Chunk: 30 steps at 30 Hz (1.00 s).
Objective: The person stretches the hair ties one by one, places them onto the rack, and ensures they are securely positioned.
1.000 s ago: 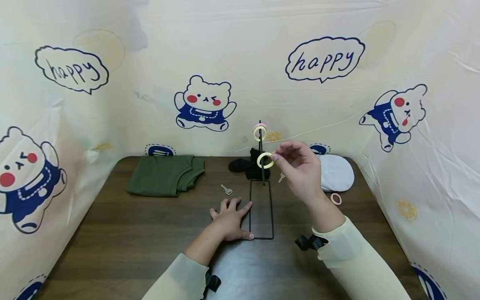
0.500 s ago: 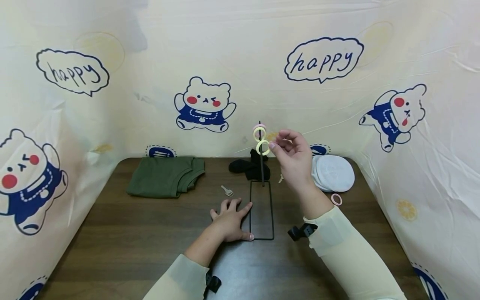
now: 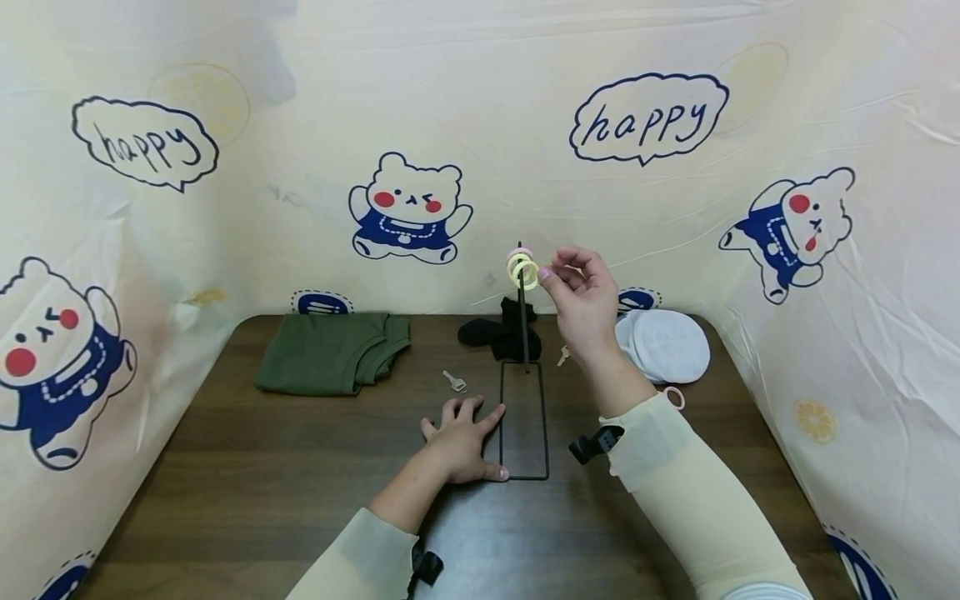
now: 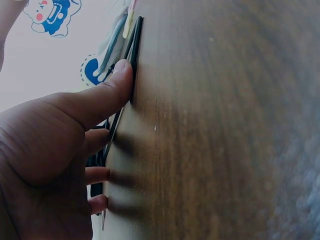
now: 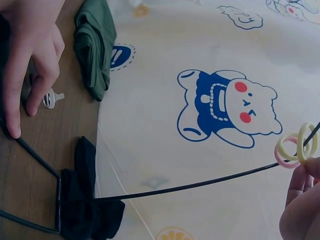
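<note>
My left hand (image 3: 461, 442) lies with its fingers spread at the left side of the rectangular base of a black wire stand (image 3: 547, 442). In the left wrist view its thumb (image 4: 120, 80) rests on the base wire. My right hand (image 3: 588, 312) pinches a pale yellow ring (image 5: 300, 145) between thumb and fingertips, near the top of the stand's upright rod (image 5: 200, 185). The rod's upper end shows through the ring's opening in the right wrist view. Right beside it, a second yellow ring (image 5: 281, 150) and a pink ring (image 5: 284, 162) hang at the rod's top.
Black fabric (image 3: 487, 332) lies behind the stand's base, with one key (image 3: 454, 382) to its left and another key (image 3: 563, 356) to its right. Folded green cloth (image 3: 322, 354) lies back left. A white cap (image 3: 671, 346) and a loose pink ring (image 3: 678, 400) lie at right.
My right hand has raised the yellow ring along the upright, up to the rings hanging near its top. The left hand has stayed on the base.
</note>
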{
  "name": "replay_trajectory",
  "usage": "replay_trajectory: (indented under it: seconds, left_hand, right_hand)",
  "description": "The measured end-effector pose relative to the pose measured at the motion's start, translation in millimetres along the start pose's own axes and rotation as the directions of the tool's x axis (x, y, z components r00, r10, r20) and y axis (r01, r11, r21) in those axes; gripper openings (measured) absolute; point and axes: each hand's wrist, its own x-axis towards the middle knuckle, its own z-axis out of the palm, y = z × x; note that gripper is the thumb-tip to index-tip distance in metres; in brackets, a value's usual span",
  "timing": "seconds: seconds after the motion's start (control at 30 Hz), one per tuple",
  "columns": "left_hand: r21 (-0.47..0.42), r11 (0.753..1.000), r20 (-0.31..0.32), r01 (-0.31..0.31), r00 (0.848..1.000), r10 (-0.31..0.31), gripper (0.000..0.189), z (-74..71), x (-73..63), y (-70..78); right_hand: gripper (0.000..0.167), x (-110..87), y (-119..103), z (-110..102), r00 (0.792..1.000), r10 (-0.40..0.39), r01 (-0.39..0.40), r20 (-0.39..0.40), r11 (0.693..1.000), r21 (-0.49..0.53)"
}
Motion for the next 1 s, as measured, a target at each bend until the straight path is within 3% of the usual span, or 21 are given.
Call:
replay_trajectory:
  seconds: [0.5,0.7,1.0]
  left_hand:
    - [0.003,1.000,0.002,0.004,1.000,-0.004,0.107,1.3,1.8,-1.3]
    - [0.008,1.000,0.000,0.004,1.000,-0.004,0.107,0.1,3.1,-0.8]
    - [0.010,1.000,-0.005,0.007,1.000,-0.007,0.107,2.6,1.8,-1.8]
  right_hand:
    - [0.028,-5.2,1.7,-26.1,0.999,0.035,-0.034,0.006,0.998,-0.052]
    - [0.035,-16.4,9.5,-42.4,0.998,0.062,-0.059,0.025,0.991,-0.118]
    - [0.028,-34.8,19.2,-68.2,0.996,0.078,-0.069,0.045,0.981,-0.184]
